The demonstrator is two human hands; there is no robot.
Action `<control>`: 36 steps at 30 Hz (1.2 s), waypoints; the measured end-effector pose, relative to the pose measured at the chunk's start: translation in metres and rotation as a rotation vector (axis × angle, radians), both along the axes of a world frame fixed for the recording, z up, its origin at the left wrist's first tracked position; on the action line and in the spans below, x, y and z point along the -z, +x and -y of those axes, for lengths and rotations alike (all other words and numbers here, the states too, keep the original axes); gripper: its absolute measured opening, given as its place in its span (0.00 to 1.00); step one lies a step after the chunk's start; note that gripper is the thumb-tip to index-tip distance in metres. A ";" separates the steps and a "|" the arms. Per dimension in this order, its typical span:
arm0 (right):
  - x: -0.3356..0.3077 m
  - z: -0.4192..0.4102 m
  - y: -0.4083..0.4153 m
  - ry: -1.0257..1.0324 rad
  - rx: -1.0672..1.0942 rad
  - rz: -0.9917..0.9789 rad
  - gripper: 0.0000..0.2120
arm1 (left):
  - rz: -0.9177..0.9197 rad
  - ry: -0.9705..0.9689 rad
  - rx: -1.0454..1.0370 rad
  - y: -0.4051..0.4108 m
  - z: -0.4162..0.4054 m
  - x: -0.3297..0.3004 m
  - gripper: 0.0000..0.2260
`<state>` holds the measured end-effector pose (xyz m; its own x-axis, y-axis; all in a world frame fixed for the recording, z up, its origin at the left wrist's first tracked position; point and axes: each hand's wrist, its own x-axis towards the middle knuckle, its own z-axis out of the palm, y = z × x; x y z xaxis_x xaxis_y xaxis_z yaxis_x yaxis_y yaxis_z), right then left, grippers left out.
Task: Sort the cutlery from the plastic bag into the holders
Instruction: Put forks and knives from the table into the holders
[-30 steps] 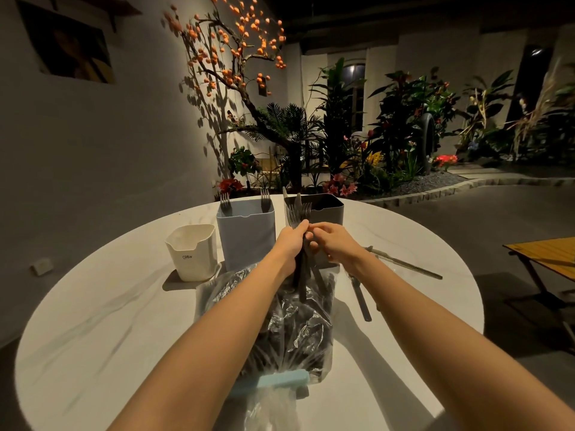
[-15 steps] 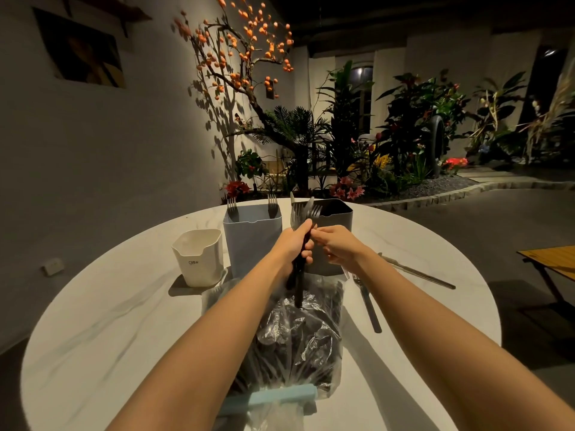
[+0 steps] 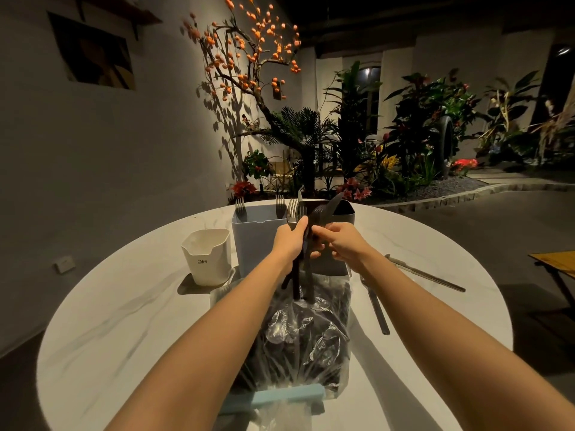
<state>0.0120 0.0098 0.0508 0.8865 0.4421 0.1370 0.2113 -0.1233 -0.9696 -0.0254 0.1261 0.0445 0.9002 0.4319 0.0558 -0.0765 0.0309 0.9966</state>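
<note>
A: Where does the cutlery stand against the dark holder (image 3: 340, 213)?

B: The left hand (image 3: 291, 241) is clenched around a mixed bundle of cutlery (image 3: 303, 244), just in front of the dark holder and above the plastic bag (image 3: 306, 334). The bundle's long axis runs nearly upright: dark handles hang down toward the bag, while fork tines and a knife tip rise to about the holder's rim.

A: And the right hand (image 3: 340, 242)?

B: It is just right of the bundle and touching it, fingers pinched on one dark piece near the top. Whether that piece has come free of the left hand's grip cannot be told.

A: So which hand is nearer the holder?

B: The right one, by a little; the opening lies straight behind it and slightly higher. The blue holder (image 3: 258, 241), already carrying forks, stands to the left of the dark one, and the white holder (image 3: 207, 256) further left still.

A: Anything else loose?

B: Two long pieces of loose cutlery (image 3: 376, 306) lie flat on the table (image 3: 124, 306), to the right of the dark holder.

A: The likely next step?

B: Probably sliding the pinched piece up out of the bundle.
</note>
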 end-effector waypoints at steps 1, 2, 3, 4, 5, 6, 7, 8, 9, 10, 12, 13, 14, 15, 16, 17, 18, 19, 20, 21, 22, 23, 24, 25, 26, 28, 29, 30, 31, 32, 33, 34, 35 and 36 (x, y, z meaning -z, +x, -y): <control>-0.001 0.000 0.000 -0.016 0.016 0.027 0.15 | -0.002 0.027 -0.040 0.001 -0.001 0.001 0.13; -0.001 -0.001 0.001 -0.020 0.039 0.056 0.15 | 0.000 0.050 -0.079 0.002 -0.002 0.001 0.13; -0.003 -0.002 0.002 -0.007 0.070 0.078 0.15 | 0.003 0.069 -0.109 0.002 -0.002 0.001 0.14; -0.004 -0.004 0.003 0.023 0.105 0.091 0.15 | 0.004 0.079 -0.128 0.002 -0.001 0.000 0.16; -0.005 -0.005 0.004 0.059 0.141 0.098 0.15 | 0.003 0.089 -0.140 0.002 0.000 -0.002 0.18; -0.007 -0.006 0.005 0.088 0.168 0.106 0.15 | -0.005 0.101 -0.148 0.003 0.000 -0.004 0.19; -0.008 -0.007 0.006 0.102 0.182 0.118 0.15 | -0.010 0.111 -0.154 0.003 -0.001 -0.007 0.20; -0.009 -0.008 0.006 0.107 0.185 0.134 0.15 | -0.011 0.114 -0.158 0.004 0.000 -0.009 0.20; -0.010 -0.009 0.005 0.111 0.188 0.156 0.16 | -0.004 0.105 -0.157 0.005 0.000 -0.011 0.19; -0.011 -0.009 0.006 0.120 0.197 0.178 0.16 | 0.009 0.087 -0.157 0.006 0.001 -0.013 0.19; -0.013 -0.011 0.008 0.156 0.240 0.217 0.14 | 0.031 0.044 -0.165 0.007 0.001 -0.018 0.17; -0.014 -0.012 0.008 0.180 0.268 0.235 0.13 | 0.036 0.030 -0.167 0.007 0.000 -0.020 0.17; -0.016 -0.012 0.010 0.209 0.296 0.248 0.13 | 0.035 0.019 -0.164 0.008 -0.001 -0.022 0.17; -0.018 -0.012 0.011 0.240 0.321 0.257 0.14 | 0.033 0.009 -0.157 0.008 -0.002 -0.024 0.19; -0.020 -0.012 0.013 0.273 0.343 0.264 0.13 | 0.031 -0.006 -0.148 0.008 -0.003 -0.026 0.20; -0.024 -0.012 0.014 0.307 0.360 0.270 0.12 | 0.036 -0.021 -0.136 0.008 -0.004 -0.027 0.21; -0.027 -0.013 0.014 0.342 0.372 0.273 0.12 | 0.045 -0.026 -0.126 0.008 -0.005 -0.029 0.21; -0.031 -0.013 0.015 0.373 0.381 0.275 0.11 | 0.054 -0.013 -0.117 0.008 -0.006 -0.030 0.20; -0.035 -0.014 0.016 0.397 0.386 0.274 0.11 | 0.060 0.017 -0.113 0.009 -0.006 -0.030 0.17; -0.037 -0.016 0.017 0.414 0.388 0.272 0.10 | 0.064 0.051 -0.112 0.008 -0.006 -0.032 0.15; -0.038 -0.017 0.018 0.417 0.386 0.268 0.10 | 0.067 0.072 -0.114 0.008 -0.006 -0.032 0.12; -0.039 -0.018 0.019 0.407 0.384 0.264 0.10 | 0.073 0.076 -0.111 0.009 -0.007 -0.033 0.11; -0.038 -0.020 0.022 0.382 0.384 0.265 0.10 | 0.079 0.070 -0.105 0.010 -0.007 -0.033 0.11; -0.036 -0.021 0.023 0.352 0.380 0.267 0.11 | 0.087 0.060 -0.101 0.011 -0.007 -0.034 0.11; -0.034 -0.022 0.025 0.320 0.372 0.272 0.11 | 0.095 0.049 -0.099 0.011 -0.007 -0.034 0.11; -0.031 -0.026 0.028 0.245 0.341 0.265 0.12 | 0.108 0.031 -0.096 0.012 -0.008 -0.035 0.12; -0.031 -0.028 0.030 0.197 0.322 0.245 0.12 | 0.113 0.023 -0.095 0.011 -0.008 -0.035 0.12; -0.030 -0.030 0.031 0.134 0.301 0.222 0.13 | 0.118 0.016 -0.093 0.011 -0.009 -0.035 0.12; -0.029 -0.033 0.032 0.060 0.280 0.204 0.13 | 0.120 0.007 -0.087 0.010 -0.010 -0.035 0.13; -0.027 -0.035 0.034 -0.018 0.256 0.188 0.13 | 0.121 -0.002 -0.079 0.009 -0.011 -0.035 0.13; -0.026 -0.037 0.034 -0.090 0.228 0.177 0.13 | 0.118 -0.006 -0.072 0.008 -0.013 -0.035 0.13; -0.024 -0.039 0.034 -0.160 0.197 0.167 0.12 | 0.110 -0.005 -0.070 0.008 -0.015 -0.034 0.13; -0.022 -0.040 0.034 -0.224 0.162 0.158 0.13 | 0.097 0.002 -0.071 0.007 -0.017 -0.034 0.13; -0.020 -0.041 0.034 -0.282 0.130 0.147 0.14 | 0.083 0.013 -0.077 0.006 -0.020 -0.033 0.13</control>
